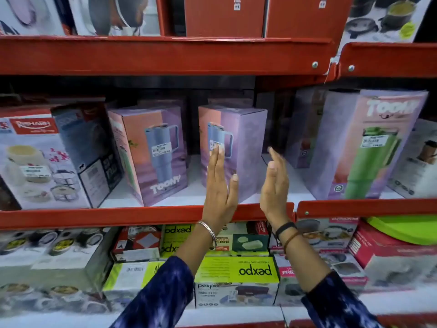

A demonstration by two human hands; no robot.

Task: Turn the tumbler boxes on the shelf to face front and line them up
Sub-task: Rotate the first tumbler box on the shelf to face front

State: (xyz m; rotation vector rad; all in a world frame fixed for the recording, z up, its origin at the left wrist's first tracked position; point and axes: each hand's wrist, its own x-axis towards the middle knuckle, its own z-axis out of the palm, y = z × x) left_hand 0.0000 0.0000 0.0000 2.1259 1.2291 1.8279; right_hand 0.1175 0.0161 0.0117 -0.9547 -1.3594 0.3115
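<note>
While both hands reach up at the centre of the frame, the middle tumbler box [233, 152] stands upright on the white shelf [290, 185] between them, turned at an angle so one corner points forward. The left hand [220, 188] is flat and open, fingers straight, laid against the box's front face over the printed blue tumbler and its price sticker. The right hand [275, 183] is open too, fingers loosely extended, held just beside the box's right side; whether it touches the cardboard I cannot tell. Neither hand closes around anything.

To the left of centre a second tumbler box [153, 152] stands apart from the first, also angled, showing a blue tumbler. At the right of the frame a third, larger-looking box [376, 147] shows a green tumbler and leans slightly. At the far left sits a box of steel containers [40, 159]. The red shelf edge [118, 217] runs across below the wrists, which wear a metal bangle [209, 233] and dark bands [287, 230].
</note>
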